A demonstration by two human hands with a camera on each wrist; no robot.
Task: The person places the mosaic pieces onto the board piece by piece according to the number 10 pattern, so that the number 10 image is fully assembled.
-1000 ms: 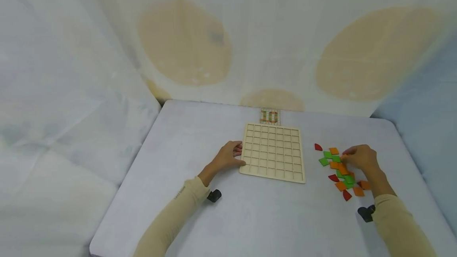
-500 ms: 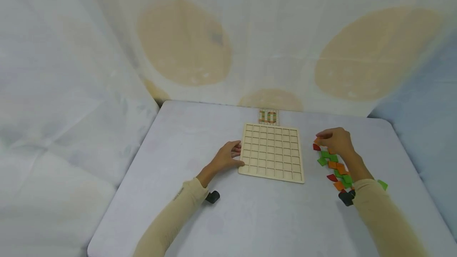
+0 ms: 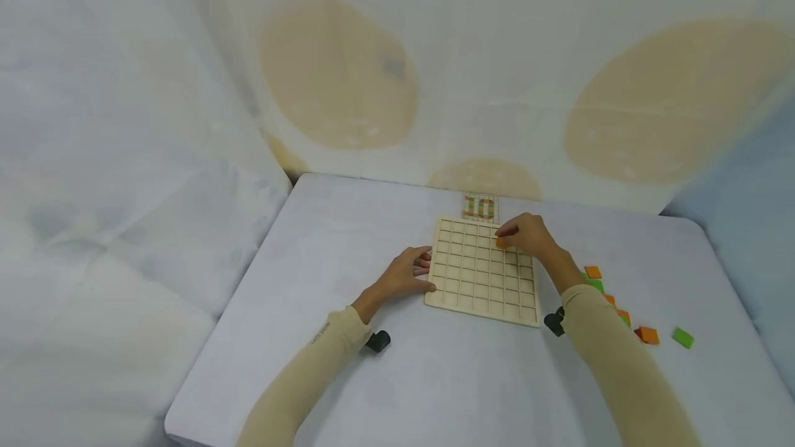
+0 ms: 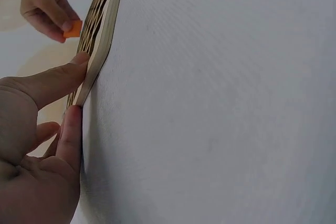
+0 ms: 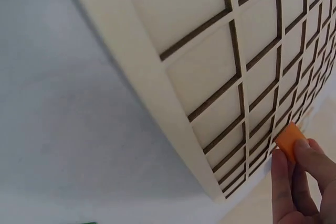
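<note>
A pale wooden grid board (image 3: 462, 271) lies on the table, its square cells bare where they show. At its left edge my left hand (image 3: 397, 278) holds the rim; in the left wrist view the thumb lies on top and another finger touches the side. My right hand (image 3: 531, 234) is over the far right part of the board. Between thumb and fingers it pinches an orange square tile (image 5: 289, 139), tilted just above the far cells. Whether the tile touches the board I cannot tell.
Loose tiles lie right of the board, partly hidden by the right arm: an orange tile (image 3: 648, 335) and a green tile (image 3: 683, 337) among them. A small patterned card (image 3: 481, 207) lies beyond the board's far edge. White cloth walls (image 3: 484, 116) stand behind the table.
My right hand has moved left from the loose tiles to the far part of the board, carrying an orange tile. My left hand stays at the board's left edge.
</note>
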